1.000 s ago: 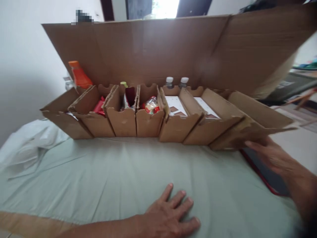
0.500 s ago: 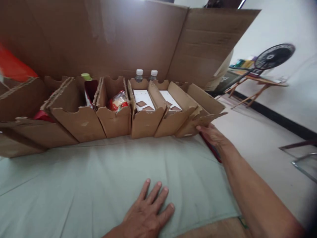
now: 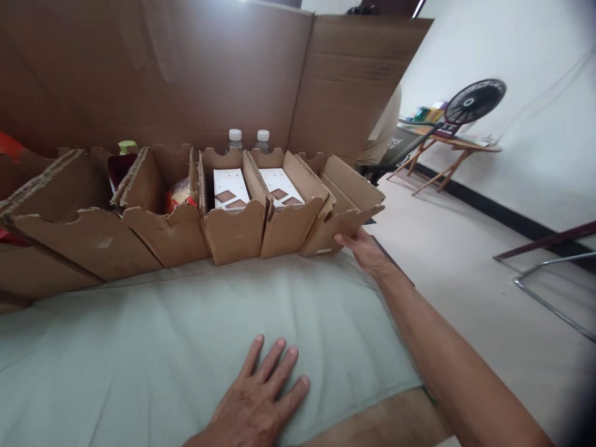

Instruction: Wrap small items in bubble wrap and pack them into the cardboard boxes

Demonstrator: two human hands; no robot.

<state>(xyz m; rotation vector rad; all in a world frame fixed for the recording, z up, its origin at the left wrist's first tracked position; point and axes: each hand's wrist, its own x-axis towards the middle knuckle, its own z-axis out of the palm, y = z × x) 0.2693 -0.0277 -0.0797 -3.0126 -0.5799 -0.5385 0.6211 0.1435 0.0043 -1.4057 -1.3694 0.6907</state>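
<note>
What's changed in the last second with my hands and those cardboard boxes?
The view has swung right, so the fan now shows. The right hand stays on the end box, whose splayed flap looks pushed in closer to its neighbour. The left hand stays flat on the sheet; the bottles stand as before.

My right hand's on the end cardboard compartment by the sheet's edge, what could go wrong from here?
The end compartment your right hand touches sits at the edge of the sheet and leans outward; a push might tip it off. Shifting the row could also topple the two bottles standing behind the white boxes.
</note>
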